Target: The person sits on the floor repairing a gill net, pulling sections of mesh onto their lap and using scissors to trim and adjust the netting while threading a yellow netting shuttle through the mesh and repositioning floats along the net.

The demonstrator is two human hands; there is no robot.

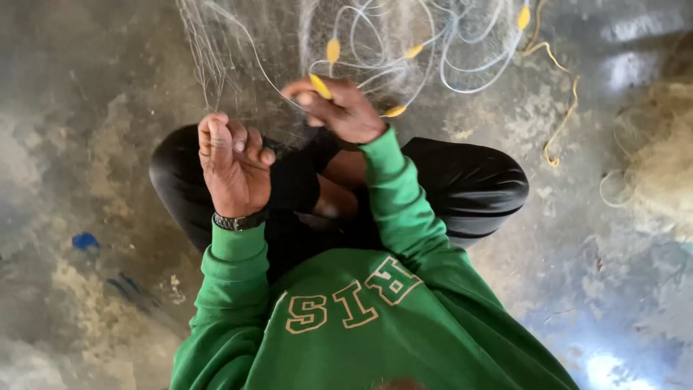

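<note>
Two hands work at a net [375, 43] that lies on the floor [86, 108] just ahead of the knees. Right hand [339, 108], nearer the net, pinches a yellow float [320, 86]; left hand [234, 170] is closed on thin mesh strands.

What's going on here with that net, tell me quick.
A person in a green sweatshirt sits cross-legged on a stained concrete floor, working on a fine fishing net. The left hand, with a dark band at the wrist, pinches net strands. The right hand grips a small yellow float on the white line. More yellow floats and looped line lie ahead of the knees.
</note>
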